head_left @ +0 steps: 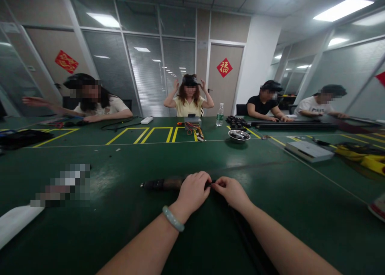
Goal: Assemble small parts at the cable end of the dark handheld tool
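A dark electric screwdriver (162, 184) lies sideways on the green table, its small metal tip pointing left. My left hand (194, 190) is closed around the tool's rear part, with a pale green bangle on that wrist. Right beside it, my right hand (231, 190) pinches at the tool's back end with thumb and forefinger. What sits between those fingertips is small, dark and too hidden to name. A dark cord or strip (245, 237) runs from under my right hand toward the near edge.
A metal bowl (239, 136) of dark pieces, a water bottle (220, 114) and a flat silver box (309, 150) stand farther back. Wires lie by a grey box (193, 123). Several people wearing headgear sit across the table. Yellow straps (361, 156) lie at right.
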Tool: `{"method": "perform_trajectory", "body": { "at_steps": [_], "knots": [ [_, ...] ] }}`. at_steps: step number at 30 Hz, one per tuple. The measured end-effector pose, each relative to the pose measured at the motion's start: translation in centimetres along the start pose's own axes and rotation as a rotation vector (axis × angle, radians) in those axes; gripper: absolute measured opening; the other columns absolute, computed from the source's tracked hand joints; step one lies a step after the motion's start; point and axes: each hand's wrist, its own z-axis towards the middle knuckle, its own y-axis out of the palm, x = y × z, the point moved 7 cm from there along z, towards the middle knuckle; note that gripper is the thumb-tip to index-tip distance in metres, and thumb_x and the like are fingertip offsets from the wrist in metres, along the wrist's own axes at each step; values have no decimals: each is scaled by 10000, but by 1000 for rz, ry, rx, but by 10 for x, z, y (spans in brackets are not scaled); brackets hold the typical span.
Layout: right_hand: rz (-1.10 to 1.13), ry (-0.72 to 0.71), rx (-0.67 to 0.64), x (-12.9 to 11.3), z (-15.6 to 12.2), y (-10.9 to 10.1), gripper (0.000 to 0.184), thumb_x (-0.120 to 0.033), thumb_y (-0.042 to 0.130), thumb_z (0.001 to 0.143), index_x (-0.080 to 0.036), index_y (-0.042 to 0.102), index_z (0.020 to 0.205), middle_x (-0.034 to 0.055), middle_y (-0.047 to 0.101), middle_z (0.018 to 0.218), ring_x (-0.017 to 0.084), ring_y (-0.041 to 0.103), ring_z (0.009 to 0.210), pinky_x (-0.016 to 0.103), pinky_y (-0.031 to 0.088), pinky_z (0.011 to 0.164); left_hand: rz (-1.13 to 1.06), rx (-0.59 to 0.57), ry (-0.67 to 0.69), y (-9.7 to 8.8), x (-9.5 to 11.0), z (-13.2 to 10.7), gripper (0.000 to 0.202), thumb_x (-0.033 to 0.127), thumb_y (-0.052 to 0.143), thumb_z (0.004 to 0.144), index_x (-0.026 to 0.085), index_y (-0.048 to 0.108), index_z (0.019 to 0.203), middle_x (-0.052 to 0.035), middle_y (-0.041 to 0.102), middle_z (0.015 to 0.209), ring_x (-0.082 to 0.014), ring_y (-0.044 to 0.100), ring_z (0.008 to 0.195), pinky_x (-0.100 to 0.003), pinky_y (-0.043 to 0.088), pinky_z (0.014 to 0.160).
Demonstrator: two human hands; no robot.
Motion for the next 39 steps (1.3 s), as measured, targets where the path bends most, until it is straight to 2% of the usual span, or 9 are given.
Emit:
{"method": "perform_trajectory", "body": {
  "at_steps": [10,29,35,39],
  "knots": [
    [-22,10,-33,0,-1,1,263,-438,594,830,-194,690,816,-4,672,684,115,546,547,229,311,483,-6,-17,13,-2,2,1,100,209,559,866,215,582,963,-12,606,994,-189,557,946,-331,405,830],
    [-57,-21,12,-7,-2,3,241,-432,594,828,-211,692,836,3,708,779,143,609,665,241,351,560,21,3,57,-2,4,-1,23,219,563,881,212,560,903,-1,594,945,-183,541,897,-318,403,772],
    [-53,-41,25,-9,-3,2,242,-412,563,846,-211,698,845,11,697,783,155,611,683,253,369,577,15,19,56,-1,3,-1,106,213,585,861,228,565,964,-5,608,967,-201,558,935,-346,414,817],
    [-104,-142,125,-13,-2,-4,195,-376,593,830,-219,705,807,29,646,892,171,607,789,284,426,703,3,46,52,-5,5,-1,174,199,591,842,233,554,1009,-12,614,1007,-208,568,963,-371,430,871]
  ]
}}
